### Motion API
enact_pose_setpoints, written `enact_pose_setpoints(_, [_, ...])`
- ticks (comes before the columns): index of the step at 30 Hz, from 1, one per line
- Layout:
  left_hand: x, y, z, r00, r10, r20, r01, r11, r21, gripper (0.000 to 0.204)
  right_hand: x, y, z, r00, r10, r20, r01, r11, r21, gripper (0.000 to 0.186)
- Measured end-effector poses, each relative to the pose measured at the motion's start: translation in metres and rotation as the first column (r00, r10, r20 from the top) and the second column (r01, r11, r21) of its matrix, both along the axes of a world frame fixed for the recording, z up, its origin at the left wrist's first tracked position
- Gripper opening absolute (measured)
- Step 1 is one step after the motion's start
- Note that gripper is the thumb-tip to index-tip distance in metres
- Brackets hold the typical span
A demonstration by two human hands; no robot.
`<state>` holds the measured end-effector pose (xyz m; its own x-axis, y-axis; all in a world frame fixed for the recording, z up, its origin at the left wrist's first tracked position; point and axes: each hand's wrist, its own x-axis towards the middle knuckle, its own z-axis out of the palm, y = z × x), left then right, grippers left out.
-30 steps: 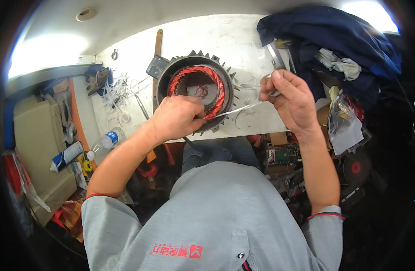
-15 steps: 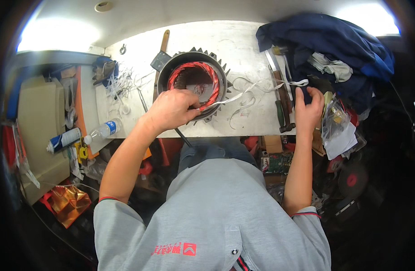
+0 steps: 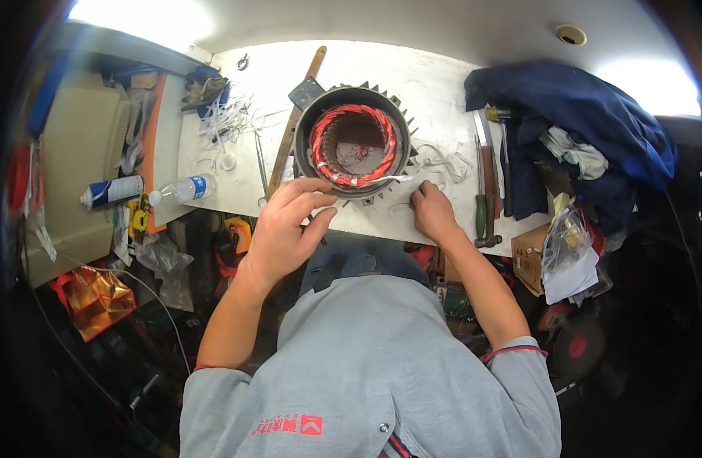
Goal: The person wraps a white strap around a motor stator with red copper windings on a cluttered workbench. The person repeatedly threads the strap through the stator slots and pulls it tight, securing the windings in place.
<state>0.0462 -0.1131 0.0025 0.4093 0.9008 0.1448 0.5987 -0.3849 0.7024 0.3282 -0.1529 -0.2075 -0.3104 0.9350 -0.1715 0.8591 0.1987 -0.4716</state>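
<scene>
A finned grey motor housing (image 3: 300,137) stands on the bench, with a ring of red-wrapped winding (image 3: 391,141) inside its round opening. White lacing tape (image 3: 396,178) runs from the near right of the winding over the housing's rim. My left hand (image 3: 290,229) is just off the near left rim, fingers spread, nothing in them. My right hand (image 3: 433,214) is to the right of the housing, thumb and fingers pinched at the tape; the exact grip is partly hidden.
A wooden-handled hammer (image 3: 306,93) lies left of the housing, beside white tape scraps (image 3: 227,118). On the right are a green-handled screwdriver (image 3: 480,210), another hammer (image 3: 489,241) and dark blue cloth (image 3: 572,99). A plastic bottle (image 3: 184,189) lies at the left edge.
My left hand has come off the winding's near edge and opened. My right hand has moved left, from beyond the tools to beside the housing, and its fingers have closed. The view has shifted.
</scene>
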Motion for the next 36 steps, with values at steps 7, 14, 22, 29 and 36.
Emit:
enact_pose_setpoints(7, [0.026,-0.001,-0.006,0.993,0.086,0.076,-0.088,0.996,0.024,0.027,0.033,-0.018,0.116,0.661,-0.446,-0.603,0.107,0.852,-0.513,0.010])
enact_pose_setpoints(14, [0.067,0.017,-0.032,0.999,0.026,-0.043,-0.027,0.999,-0.018,0.026,0.026,0.040,0.232,0.722,-0.495,-0.484,0.246,0.837,-0.489,0.013])
enact_pose_setpoints(22, [0.010,-0.013,-0.036,0.993,-0.119,0.014,0.116,0.987,0.112,0.015,-0.016,0.118,0.264,0.956,-0.201,-0.214,0.015,0.763,-0.646,0.016])
enact_pose_setpoints(29, [0.007,-0.008,-0.047,0.982,-0.066,0.178,0.051,0.995,0.086,0.019,-0.036,0.144,0.238,0.986,-0.113,-0.119,-0.013,0.670,-0.742,0.018])
enact_pose_setpoints(36, [0.008,-0.006,-0.048,0.974,-0.050,0.222,0.035,0.997,0.072,0.020,-0.057,0.149,0.232,0.999,-0.012,-0.040,-0.019,0.714,-0.700,0.019])
